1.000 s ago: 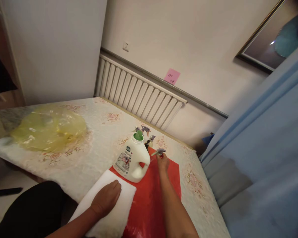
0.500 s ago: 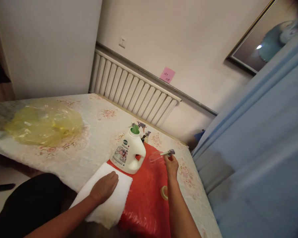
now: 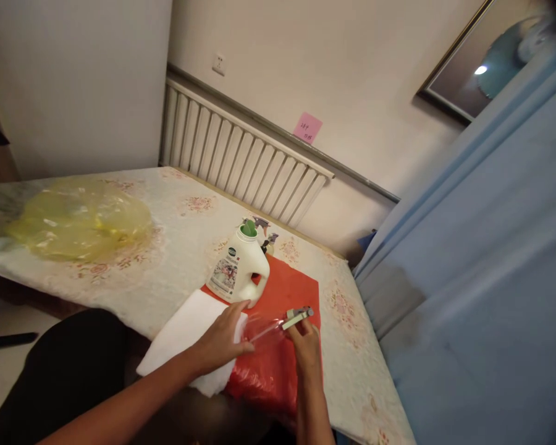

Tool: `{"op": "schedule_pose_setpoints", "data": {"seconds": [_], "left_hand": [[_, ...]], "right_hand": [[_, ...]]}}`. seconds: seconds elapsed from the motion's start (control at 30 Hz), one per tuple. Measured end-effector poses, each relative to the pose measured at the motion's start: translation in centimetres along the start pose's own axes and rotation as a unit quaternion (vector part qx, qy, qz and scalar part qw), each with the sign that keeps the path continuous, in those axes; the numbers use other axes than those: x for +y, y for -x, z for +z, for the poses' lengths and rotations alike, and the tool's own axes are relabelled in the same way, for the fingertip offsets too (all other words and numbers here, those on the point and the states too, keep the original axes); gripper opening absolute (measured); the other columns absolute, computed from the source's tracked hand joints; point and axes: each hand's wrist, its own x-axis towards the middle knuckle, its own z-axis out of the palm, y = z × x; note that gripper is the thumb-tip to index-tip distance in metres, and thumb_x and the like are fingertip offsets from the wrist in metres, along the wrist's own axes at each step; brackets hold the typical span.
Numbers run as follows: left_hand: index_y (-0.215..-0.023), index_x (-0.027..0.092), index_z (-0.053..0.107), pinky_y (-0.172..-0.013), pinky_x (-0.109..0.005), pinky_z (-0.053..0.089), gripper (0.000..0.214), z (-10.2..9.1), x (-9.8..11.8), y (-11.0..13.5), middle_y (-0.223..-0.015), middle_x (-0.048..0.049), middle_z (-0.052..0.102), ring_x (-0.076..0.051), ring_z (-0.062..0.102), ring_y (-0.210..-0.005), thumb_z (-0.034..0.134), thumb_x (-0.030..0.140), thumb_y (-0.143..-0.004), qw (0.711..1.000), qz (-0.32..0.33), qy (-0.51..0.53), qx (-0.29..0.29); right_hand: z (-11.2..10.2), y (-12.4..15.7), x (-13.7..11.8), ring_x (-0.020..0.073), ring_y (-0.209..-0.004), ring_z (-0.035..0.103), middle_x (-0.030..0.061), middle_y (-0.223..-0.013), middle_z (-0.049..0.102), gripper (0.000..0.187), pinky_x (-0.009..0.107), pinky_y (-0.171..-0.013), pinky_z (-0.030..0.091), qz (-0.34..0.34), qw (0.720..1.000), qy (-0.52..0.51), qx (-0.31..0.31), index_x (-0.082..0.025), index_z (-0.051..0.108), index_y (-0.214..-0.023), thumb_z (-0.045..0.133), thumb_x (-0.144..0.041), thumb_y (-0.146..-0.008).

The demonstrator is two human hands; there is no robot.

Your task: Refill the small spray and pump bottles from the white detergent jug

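My right hand (image 3: 304,346) grips a clear spray bottle (image 3: 266,334) near its green and grey trigger head (image 3: 298,316); the bottle lies tilted, its base pointing left. Close to that base is my left hand (image 3: 225,339), thumb and fingers apart around the clear end; whether it touches the plastic I cannot tell. Beneath the left hand lies a white cloth (image 3: 185,330). A red plastic sheet (image 3: 296,281) spreads under the bottle. Just beyond my hands stands a cream detergent jug (image 3: 241,266) with a green opening and no cap on.
Behind the jug are other spray bottles (image 3: 269,244), partly hidden. A yellow plastic bag (image 3: 83,219) rests on the left of the floral tablecloth (image 3: 185,235). A radiator (image 3: 241,151) runs along the wall, and a blue curtain (image 3: 454,278) hangs at the right.
My right hand has brought the spray bottle left and closer. My left hand has lifted off the white cloth, opened, and moved right to the bottle's base.
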Motion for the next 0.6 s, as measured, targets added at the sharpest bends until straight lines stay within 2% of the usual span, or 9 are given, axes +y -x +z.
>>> {"op": "schedule_pose_setpoints", "data": {"seconds": [0.07,0.17,0.27,0.4,0.6], "left_hand": [[-0.149,0.023,0.029,-0.115,-0.053,0.03,0.098,0.1,1.6,0.6,-0.153,-0.0151,0.038,-0.036,0.035,-0.141,0.078,0.036,-0.065,0.998,0.032,-0.043,-0.023],[-0.149,0.02,0.029,-0.114,-0.053,0.03,0.106,0.1,3.0,1.3,-0.151,-0.0177,0.041,-0.037,0.037,-0.139,0.083,0.039,-0.059,0.995,0.025,-0.088,-0.049],[-0.145,0.018,0.034,-0.111,-0.048,0.035,0.099,0.0,3.7,1.7,-0.142,-0.0171,0.051,-0.035,0.047,-0.132,0.082,0.036,-0.06,0.993,-0.011,-0.103,-0.063],[-0.136,0.018,0.043,-0.11,-0.044,0.038,0.086,0.0,4.1,2.3,-0.137,-0.0163,0.054,-0.033,0.049,-0.128,0.08,0.033,-0.06,0.992,-0.03,-0.098,-0.078],[-0.132,0.018,0.046,-0.105,-0.043,0.042,0.085,0.0,4.8,3.0,-0.131,-0.0137,0.057,-0.033,0.054,-0.12,0.08,0.03,-0.056,0.993,-0.044,-0.025,-0.105]], "right_hand": [[1.0,1.5,0.0,0.0261,-0.087,0.071,0.0062,-0.09,0.078,0.032,0.034,-0.079,0.055,0.023,0.999,-0.03,-0.033,-0.018,0.077,-0.092,0.075,-0.036,-0.065],[2.2,3.5,-0.6,0.0255,-0.093,0.07,0.0056,-0.097,0.077,0.029,0.033,-0.085,0.053,0.029,0.997,-0.044,-0.057,-0.019,0.076,-0.094,0.074,-0.031,-0.067],[2.7,5.0,-1.6,0.025,-0.092,0.07,0.0046,-0.095,0.078,0.026,0.032,-0.085,0.053,0.016,0.997,-0.026,-0.064,-0.019,0.075,-0.094,0.072,-0.029,-0.069],[2.8,6.0,-2.8,0.0245,-0.09,0.071,0.0041,-0.093,0.078,0.025,0.031,-0.082,0.053,0.011,0.997,-0.019,-0.076,-0.018,0.074,-0.093,0.071,-0.027,-0.069],[2.6,6.3,-3.1,0.0222,-0.08,0.069,0.0034,-0.083,0.076,0.024,0.03,-0.075,0.052,0.005,0.999,-0.034,-0.021,-0.018,0.073,-0.085,0.074,-0.033,-0.066]]}}
